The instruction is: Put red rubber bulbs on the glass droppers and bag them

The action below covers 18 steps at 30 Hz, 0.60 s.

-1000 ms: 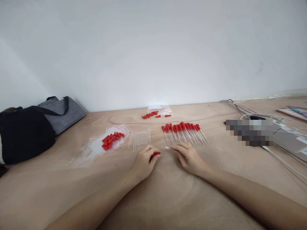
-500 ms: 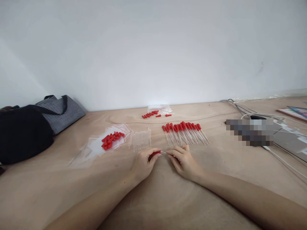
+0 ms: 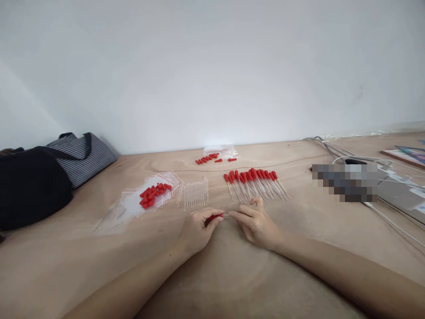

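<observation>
While the left hand (image 3: 196,227) is gripping a red bulb (image 3: 216,216) at six o'clock in view, the right hand (image 3: 255,225) is pinching a clear tube (image 3: 226,215) at the bulb's three o'clock; off-axis pushing would be risking cracking or slippage.

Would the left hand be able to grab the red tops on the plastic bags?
Probably yes: nothing covers the red tops on the plastic bags and the way looks free, though the left hand holds another red top.
</observation>
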{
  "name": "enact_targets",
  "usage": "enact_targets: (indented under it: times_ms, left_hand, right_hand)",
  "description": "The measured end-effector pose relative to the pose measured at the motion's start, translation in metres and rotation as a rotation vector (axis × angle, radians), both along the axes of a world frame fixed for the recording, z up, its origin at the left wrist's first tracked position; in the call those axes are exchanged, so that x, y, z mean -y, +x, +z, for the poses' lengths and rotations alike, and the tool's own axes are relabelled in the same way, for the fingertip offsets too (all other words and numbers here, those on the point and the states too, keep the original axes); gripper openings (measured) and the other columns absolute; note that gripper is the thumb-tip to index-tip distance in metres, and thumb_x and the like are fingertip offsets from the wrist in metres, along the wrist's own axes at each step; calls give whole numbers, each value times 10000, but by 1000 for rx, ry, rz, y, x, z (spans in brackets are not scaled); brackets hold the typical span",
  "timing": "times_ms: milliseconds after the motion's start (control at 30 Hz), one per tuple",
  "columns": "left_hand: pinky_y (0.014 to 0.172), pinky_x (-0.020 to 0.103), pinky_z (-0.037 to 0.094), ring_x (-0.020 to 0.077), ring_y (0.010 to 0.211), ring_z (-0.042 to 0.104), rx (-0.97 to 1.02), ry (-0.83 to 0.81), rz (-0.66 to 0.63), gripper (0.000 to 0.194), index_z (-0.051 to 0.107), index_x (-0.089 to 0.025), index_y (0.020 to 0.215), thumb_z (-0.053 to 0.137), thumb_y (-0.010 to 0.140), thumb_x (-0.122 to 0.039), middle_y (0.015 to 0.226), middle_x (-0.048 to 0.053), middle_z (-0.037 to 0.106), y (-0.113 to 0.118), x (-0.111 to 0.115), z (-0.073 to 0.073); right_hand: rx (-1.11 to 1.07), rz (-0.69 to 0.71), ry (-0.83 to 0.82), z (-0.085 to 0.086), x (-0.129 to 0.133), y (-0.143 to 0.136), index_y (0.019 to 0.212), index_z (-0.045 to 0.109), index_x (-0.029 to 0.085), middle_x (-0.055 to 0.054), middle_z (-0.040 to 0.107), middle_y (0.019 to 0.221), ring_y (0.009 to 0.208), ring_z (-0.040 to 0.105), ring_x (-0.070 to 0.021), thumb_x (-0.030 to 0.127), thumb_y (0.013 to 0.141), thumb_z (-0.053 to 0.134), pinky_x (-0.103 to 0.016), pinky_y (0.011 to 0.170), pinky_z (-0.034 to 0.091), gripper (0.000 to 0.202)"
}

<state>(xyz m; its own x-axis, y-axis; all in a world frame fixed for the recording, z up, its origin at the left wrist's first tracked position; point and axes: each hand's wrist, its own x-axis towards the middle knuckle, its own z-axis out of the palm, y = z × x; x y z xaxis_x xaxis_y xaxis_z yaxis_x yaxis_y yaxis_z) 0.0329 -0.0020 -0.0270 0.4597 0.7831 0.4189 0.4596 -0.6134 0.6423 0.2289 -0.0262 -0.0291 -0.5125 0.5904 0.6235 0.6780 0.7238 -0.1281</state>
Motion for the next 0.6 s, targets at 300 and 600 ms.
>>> enact_targets:
  times_ms: [300, 600]
  left_hand:
    - [656, 269, 506, 154, 709, 637, -11, -42, -32, 161, 659, -202, 873, 535, 772, -225, 809, 25, 699, 3, 5, 3]
    - [658, 266, 499, 148, 698, 630, 52, -149, 28, 274, 562, -196, 1018, 572, 757, -276, 786, 19, 682, -3, 2, -4]
  right_hand:
    - [46, 44, 36, -1, -2, 0, 908, 612, 160, -14, 542, 656, 594, 463, -114, 28, 734, 346, -329, 720, 241, 344]
    - [-42, 54, -88, 4, -5, 2, 941, 583, 166, -35, 634, 783, 705, 531, -121, 134, 835, 391, -327, 754, 247, 222]
